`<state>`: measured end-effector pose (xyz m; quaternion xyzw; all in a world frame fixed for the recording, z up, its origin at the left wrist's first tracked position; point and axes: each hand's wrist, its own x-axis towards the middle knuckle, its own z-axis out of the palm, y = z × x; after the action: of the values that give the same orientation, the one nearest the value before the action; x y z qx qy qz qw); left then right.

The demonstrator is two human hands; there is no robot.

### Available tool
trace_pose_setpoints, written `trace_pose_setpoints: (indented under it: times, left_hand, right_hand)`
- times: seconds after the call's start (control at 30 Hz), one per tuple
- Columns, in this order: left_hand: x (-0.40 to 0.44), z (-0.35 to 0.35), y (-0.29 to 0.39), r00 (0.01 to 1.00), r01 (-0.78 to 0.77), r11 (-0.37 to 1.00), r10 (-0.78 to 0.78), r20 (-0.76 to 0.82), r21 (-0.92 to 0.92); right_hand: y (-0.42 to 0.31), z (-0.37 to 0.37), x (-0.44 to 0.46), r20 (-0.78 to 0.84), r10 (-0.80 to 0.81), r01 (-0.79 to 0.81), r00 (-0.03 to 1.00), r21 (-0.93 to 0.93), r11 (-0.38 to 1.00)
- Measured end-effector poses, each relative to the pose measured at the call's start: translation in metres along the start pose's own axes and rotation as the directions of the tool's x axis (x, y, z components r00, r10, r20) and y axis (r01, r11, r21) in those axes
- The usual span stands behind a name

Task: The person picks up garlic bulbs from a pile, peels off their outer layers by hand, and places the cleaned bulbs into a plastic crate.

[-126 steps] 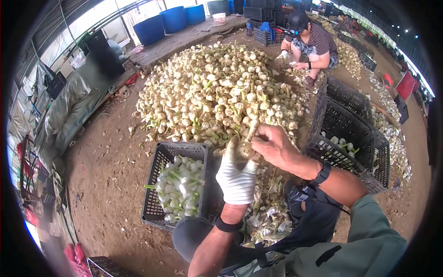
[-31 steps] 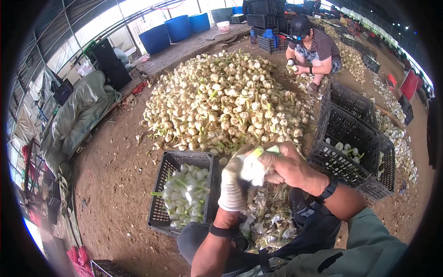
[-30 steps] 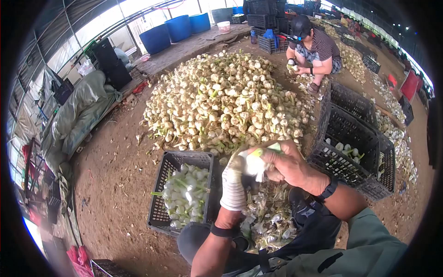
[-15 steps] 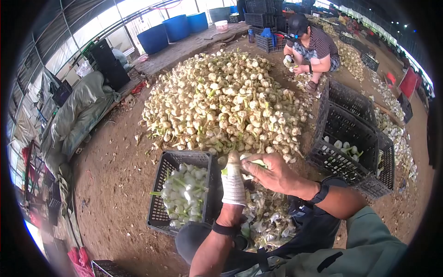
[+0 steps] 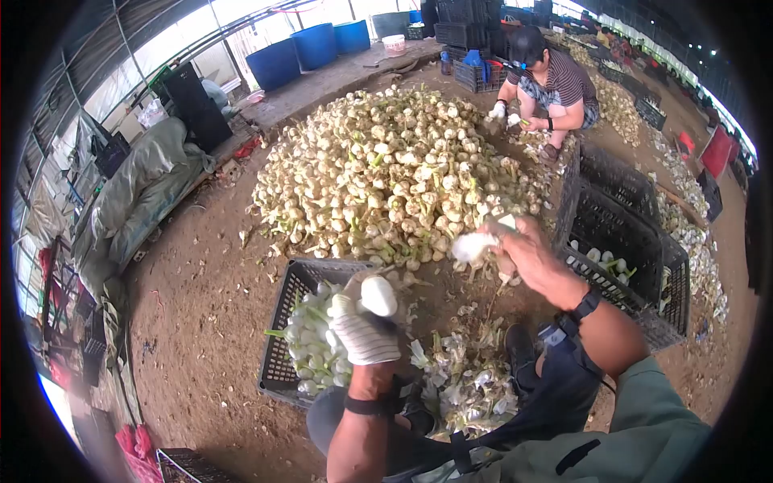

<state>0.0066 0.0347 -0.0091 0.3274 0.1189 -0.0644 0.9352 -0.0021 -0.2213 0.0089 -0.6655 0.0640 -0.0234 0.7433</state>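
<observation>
My left hand point(image 5: 361, 328), in a white striped glove, is closed around a smooth white garlic bulb point(image 5: 378, 296). It hangs over the right side of a black crate point(image 5: 274, 326) holding peeled garlic bulbs point(image 5: 312, 338). Out to the right, my bare right hand point(image 5: 527, 256) is closed on loose white garlic peel point(image 5: 473, 247), smeared by motion. That hand is at the near right edge of a large heap of unpeeled garlic point(image 5: 378, 177). Stripped peels point(image 5: 471, 386) lie on the ground between my feet.
Black crates point(image 5: 616, 233) stand on the right, one with a few peeled bulbs point(image 5: 609, 262). A person point(image 5: 555, 84) squats beyond the heap, handling garlic. Blue tubs point(image 5: 312, 48) line the back. A grey tarp point(image 5: 145, 189) covers something at left.
My hands, close together before, have moved apart. The left went left and down over the crate with the white bulb now showing; the right swung right and up with the peel.
</observation>
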Motion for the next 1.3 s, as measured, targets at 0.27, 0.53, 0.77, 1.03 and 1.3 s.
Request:
trace_pose_setpoints:
  times: [0.27, 0.53, 0.77, 1.03, 1.3]
  left_hand:
    - [0.01, -0.011, -0.025, 0.998, -0.065, 0.971, 0.058, 0.038, 0.229]
    - [0.008, 0.0, -0.032, 0.979, -0.086, 0.941, 0.02, 0.201, 0.327]
    - [-0.005, 0.011, -0.046, 0.929, -0.237, 0.866, 0.071, 0.362, 0.44]
    - [-0.011, 0.007, -0.05, 0.888, -0.362, 0.767, 0.11, 0.446, 0.531]
    - [-0.008, 0.004, -0.055, 0.858, -0.441, 0.751, 0.193, 0.476, 0.491]
  right_hand:
    - [0.042, 0.004, -0.02, 0.614, 0.136, 0.525, 0.778, -0.753, 0.397]
    - [0.014, 0.028, -0.017, 0.487, -0.223, 0.503, 0.845, -0.58, 0.641]
    - [-0.007, 0.05, -0.029, 0.312, -0.276, 0.4, 0.909, -0.472, 0.786]
    - [0.0, 0.053, -0.025, 0.31, -0.485, 0.574, 0.818, -0.501, 0.648]
    - [0.01, 0.053, -0.025, 0.326, -0.533, 0.61, 0.781, -0.58, 0.539]
